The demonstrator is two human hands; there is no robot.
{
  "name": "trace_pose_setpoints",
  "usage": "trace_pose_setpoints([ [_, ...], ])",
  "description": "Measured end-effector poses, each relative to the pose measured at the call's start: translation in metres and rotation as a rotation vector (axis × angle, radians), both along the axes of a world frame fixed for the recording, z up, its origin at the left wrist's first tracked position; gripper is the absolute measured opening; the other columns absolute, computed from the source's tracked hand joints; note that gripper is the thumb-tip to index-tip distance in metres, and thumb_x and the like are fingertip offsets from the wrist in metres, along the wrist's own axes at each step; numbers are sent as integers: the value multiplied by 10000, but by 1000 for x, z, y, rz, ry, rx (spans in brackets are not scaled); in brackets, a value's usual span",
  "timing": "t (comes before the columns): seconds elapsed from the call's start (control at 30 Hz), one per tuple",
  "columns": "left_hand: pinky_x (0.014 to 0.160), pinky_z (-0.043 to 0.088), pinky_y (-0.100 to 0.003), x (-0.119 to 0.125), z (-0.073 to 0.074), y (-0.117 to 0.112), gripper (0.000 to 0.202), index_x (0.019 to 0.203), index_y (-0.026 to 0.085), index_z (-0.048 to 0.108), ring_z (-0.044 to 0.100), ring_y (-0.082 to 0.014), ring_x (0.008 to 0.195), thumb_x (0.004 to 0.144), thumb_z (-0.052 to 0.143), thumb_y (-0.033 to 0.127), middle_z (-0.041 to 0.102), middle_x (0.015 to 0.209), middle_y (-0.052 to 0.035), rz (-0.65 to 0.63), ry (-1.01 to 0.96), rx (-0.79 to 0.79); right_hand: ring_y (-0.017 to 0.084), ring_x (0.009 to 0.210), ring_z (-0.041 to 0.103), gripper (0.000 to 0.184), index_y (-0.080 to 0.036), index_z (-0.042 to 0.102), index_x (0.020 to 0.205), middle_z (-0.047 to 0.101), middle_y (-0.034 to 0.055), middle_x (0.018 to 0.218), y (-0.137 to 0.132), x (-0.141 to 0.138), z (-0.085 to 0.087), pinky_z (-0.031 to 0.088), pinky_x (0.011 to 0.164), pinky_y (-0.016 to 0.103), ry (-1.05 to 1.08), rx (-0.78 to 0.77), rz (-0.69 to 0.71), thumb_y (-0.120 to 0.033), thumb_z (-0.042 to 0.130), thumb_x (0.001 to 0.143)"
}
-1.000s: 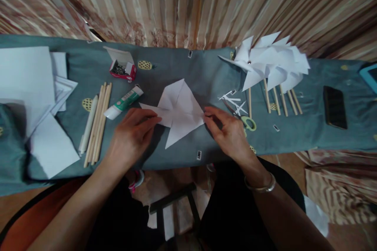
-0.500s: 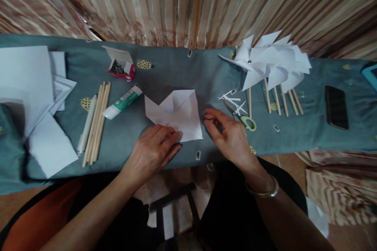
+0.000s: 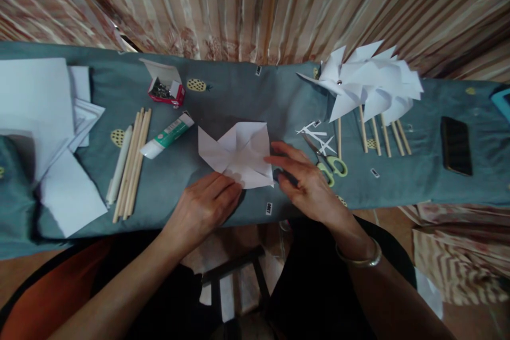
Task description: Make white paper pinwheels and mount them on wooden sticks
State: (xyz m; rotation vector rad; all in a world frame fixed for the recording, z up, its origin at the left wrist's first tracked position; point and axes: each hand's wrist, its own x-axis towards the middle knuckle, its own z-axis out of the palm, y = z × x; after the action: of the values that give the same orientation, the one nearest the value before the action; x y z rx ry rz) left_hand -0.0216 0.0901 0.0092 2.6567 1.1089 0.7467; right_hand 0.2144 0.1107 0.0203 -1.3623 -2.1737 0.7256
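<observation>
A white sheet of paper (image 3: 249, 151), cut and partly folded into pinwheel blades, lies on the cloth in front of me. My left hand (image 3: 211, 199) grips its lower left edge, fingers closed on the paper. At the right edge of the sheet is my right hand (image 3: 303, 178), fingers apart, the index fingertip at the paper and nothing visible in its grasp. Just beyond that hand rest scissors with green handles (image 3: 338, 166) and thin white paper strips (image 3: 319, 135).
Finished paper pinwheels (image 3: 366, 82) on wooden sticks lie at the back right, with a phone (image 3: 456, 146) farther right. On the left are a glue tube (image 3: 167, 135), an open red box of pins (image 3: 165, 93), wooden sticks (image 3: 133, 164), a white pen (image 3: 120, 167) and paper sheets (image 3: 35, 106).
My right hand has opened its fingers and reached to the right edge of the paper. The left hand keeps its hold on the lower edge, its fingers drawn closer together.
</observation>
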Motion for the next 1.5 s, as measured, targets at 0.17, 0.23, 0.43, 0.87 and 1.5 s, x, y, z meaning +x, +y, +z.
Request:
trace_pose_setpoints([
  [0.17,661,562,-302,-2,2,-11,114,908,139,634,632,-164,749,917,520,136,668,838,-55,-42,-36,-74,249,1369,421,262,-272,704,1022,424,43,1497,-4,0,4,392,1094,507,89,-151,90,-148,658,796],
  [0.23,661,566,-308,-1,2,-14,131,898,141,639,637,-165,744,918,509,137,668,837,-56,-47,-54,-95,244,1343,454,132,-259,722,894,471,42,1462,-4,-4,5,408,1077,499,123,-164,93,-175,676,803],
  [0.43,717,591,-333,-1,0,-17,184,1077,127,607,664,-192,821,909,532,141,689,912,-80,-14,-72,-79,241,1337,462,70,-224,696,865,495,80,1441,-2,-16,0,382,1091,505,108,-102,52,-226,626,864],
  [0.87,777,597,-354,1,-8,-19,262,1154,104,596,642,-200,898,898,547,119,666,972,-104,-42,-169,-171,276,1377,392,57,-209,676,798,480,86,1440,-4,-35,-9,358,1105,495,4,11,-64,-216,635,837],
  [1.5,848,573,-308,1,-9,-16,229,1110,106,644,647,-175,955,900,556,131,682,1008,-90,24,-233,-278,285,1375,389,62,-196,656,777,481,99,1442,-4,-41,-13,333,1115,483,-4,31,-96,-206,621,828],
])
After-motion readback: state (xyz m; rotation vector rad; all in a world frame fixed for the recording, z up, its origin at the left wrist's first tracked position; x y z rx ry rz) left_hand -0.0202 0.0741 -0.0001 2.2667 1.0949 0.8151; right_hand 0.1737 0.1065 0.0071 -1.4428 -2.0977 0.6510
